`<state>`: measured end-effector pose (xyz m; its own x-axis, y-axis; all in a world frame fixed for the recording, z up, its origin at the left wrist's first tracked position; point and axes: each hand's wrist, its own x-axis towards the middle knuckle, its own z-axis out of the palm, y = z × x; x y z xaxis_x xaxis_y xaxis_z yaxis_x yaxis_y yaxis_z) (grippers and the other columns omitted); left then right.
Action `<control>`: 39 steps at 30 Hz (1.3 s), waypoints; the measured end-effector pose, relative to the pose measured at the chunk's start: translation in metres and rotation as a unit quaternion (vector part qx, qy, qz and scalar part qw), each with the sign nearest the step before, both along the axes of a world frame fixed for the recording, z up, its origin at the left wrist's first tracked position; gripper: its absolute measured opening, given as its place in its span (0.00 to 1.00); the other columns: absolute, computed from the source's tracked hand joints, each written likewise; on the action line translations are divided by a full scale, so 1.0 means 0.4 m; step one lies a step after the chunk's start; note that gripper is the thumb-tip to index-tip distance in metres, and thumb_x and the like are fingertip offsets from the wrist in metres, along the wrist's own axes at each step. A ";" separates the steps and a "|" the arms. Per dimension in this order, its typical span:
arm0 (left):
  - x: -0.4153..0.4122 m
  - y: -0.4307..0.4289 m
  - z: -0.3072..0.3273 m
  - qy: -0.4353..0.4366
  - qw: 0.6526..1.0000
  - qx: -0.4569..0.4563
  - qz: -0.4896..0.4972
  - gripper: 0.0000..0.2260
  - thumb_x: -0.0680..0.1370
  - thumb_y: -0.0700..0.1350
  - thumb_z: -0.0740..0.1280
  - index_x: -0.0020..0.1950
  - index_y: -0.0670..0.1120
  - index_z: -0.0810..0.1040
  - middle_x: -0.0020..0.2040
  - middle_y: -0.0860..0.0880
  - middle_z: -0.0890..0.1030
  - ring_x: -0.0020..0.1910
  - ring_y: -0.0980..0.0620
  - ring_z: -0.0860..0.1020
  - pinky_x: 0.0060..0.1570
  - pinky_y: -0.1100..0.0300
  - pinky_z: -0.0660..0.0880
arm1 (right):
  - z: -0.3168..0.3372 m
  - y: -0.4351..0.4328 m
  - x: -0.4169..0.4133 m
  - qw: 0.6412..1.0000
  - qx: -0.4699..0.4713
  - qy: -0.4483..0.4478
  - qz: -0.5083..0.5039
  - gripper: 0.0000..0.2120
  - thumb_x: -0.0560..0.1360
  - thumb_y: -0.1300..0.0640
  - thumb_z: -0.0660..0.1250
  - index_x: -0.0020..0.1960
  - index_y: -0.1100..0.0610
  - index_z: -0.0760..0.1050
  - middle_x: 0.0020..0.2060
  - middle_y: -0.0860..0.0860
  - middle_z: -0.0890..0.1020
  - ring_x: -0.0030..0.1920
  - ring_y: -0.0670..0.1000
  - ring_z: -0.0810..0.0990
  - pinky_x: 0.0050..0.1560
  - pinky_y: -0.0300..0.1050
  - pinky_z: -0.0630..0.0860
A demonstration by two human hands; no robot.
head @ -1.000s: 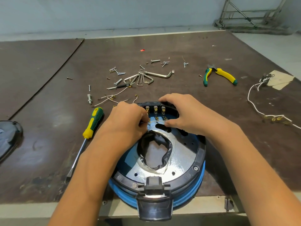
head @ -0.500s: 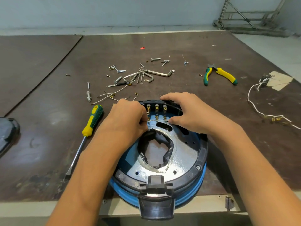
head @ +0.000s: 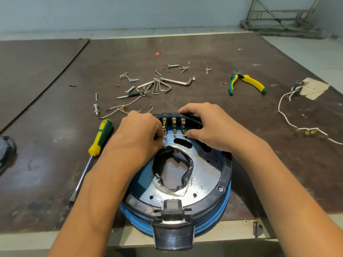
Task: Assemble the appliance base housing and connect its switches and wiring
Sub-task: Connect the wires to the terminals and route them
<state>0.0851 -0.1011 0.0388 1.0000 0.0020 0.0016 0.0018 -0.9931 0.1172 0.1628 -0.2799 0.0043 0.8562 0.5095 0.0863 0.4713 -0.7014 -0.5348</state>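
Tabletop (head: 204,52): left hand (head: 138,139) pinches wire (head: 176,135).

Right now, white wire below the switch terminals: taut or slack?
Taut: white wire runs straight from the pinching left hand to the thumb of the right hand, which grips the base housing rim.

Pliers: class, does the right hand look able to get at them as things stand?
Probably yes: the pliers lie beyond the right hand, with bare table between. It would first have to release the white wire it pinches.
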 end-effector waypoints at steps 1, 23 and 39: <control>0.001 -0.002 0.001 0.004 1.000 0.000 0.002 0.06 0.76 0.46 0.69 0.49 0.51 0.85 0.47 0.49 0.85 0.52 0.44 0.79 0.53 0.51 0.77 | 0.001 0.000 -0.001 1.000 0.002 0.001 -0.001 0.26 0.72 0.57 0.77 0.66 0.44 0.75 0.60 0.47 0.80 0.60 0.49 0.76 0.58 0.45 0.72; -0.001 -0.003 0.009 0.026 0.999 0.016 -0.010 0.06 0.78 0.47 0.68 0.49 0.52 0.85 0.48 0.50 0.85 0.51 0.45 0.79 0.55 0.51 0.77 | 0.014 0.009 -0.013 1.000 -0.011 0.011 -0.011 0.27 0.71 0.58 0.77 0.66 0.45 0.74 0.60 0.48 0.79 0.60 0.50 0.76 0.57 0.44 0.71; -0.003 -0.002 0.007 0.003 1.000 0.016 -0.014 0.07 0.77 0.44 0.67 0.48 0.51 0.85 0.47 0.49 0.85 0.50 0.43 0.79 0.54 0.51 0.77 | 0.010 0.007 -0.016 1.000 -0.002 -0.004 -0.003 0.24 0.73 0.58 0.76 0.66 0.46 0.74 0.59 0.47 0.80 0.54 0.45 0.75 0.52 0.40 0.68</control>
<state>0.0839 -0.1018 0.0416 0.9997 -0.0258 -0.0039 -0.0254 -0.9960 0.0852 0.1563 -0.2772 0.0081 0.8582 0.5051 0.0910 0.4717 -0.7064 -0.5277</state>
